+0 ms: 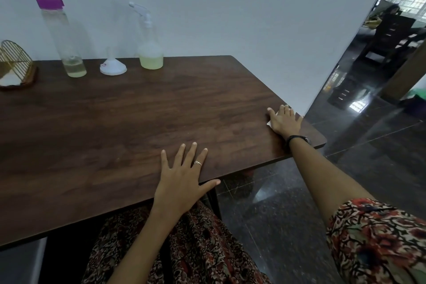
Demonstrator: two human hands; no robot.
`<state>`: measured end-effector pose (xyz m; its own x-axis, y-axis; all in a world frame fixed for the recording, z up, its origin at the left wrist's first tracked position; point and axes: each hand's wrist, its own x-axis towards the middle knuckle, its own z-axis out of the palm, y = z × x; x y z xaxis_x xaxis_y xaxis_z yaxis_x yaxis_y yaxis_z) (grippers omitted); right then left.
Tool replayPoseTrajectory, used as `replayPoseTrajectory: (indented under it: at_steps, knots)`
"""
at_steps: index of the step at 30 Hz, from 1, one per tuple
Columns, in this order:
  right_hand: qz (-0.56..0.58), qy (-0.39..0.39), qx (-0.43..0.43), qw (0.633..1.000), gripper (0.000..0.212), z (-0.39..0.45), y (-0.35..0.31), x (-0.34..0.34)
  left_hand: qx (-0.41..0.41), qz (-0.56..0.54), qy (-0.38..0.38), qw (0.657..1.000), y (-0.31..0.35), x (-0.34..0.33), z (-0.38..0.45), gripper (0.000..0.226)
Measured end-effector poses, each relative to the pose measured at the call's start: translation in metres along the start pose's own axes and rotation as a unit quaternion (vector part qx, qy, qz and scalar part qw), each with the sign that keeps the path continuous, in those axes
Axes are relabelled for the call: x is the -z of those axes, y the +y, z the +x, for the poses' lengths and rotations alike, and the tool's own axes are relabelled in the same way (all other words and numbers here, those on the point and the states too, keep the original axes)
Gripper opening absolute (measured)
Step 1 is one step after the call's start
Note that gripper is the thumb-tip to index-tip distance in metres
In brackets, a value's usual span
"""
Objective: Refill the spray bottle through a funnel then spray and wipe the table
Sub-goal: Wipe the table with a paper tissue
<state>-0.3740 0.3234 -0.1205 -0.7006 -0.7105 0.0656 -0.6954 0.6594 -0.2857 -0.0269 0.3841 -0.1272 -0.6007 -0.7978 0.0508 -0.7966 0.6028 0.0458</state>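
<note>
A clear spray bottle point(150, 53) with a white trigger head stands at the back of the dark wooden table point(115, 122), pale yellow liquid in its base. A white funnel point(113, 67) rests mouth-down to its left. Further left stands a tall clear bottle point(66, 48) with a purple cap and a little yellowish liquid. My left hand point(182, 180) lies flat with spread fingers on the table's near edge. My right hand point(284, 121) presses flat on a white tissue point(269, 123) near the table's right edge; only slivers of the tissue show.
A gold wire napkin holder point(16, 64) on a wooden base sits at the back left. A white wall runs behind the table. To the right lie a glossy dark floor point(345, 157), chairs and another person seated in the far room.
</note>
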Motion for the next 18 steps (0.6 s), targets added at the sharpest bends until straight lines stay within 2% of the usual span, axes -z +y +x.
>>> replayPoseTrajectory:
  at_steps: [18]
  knots:
    - [-0.007,0.010,-0.052,0.999,0.073,-0.0065,0.0102,0.0031,-0.002,0.010,0.007,1.000,-0.0018,-0.0042,0.0004,0.084]
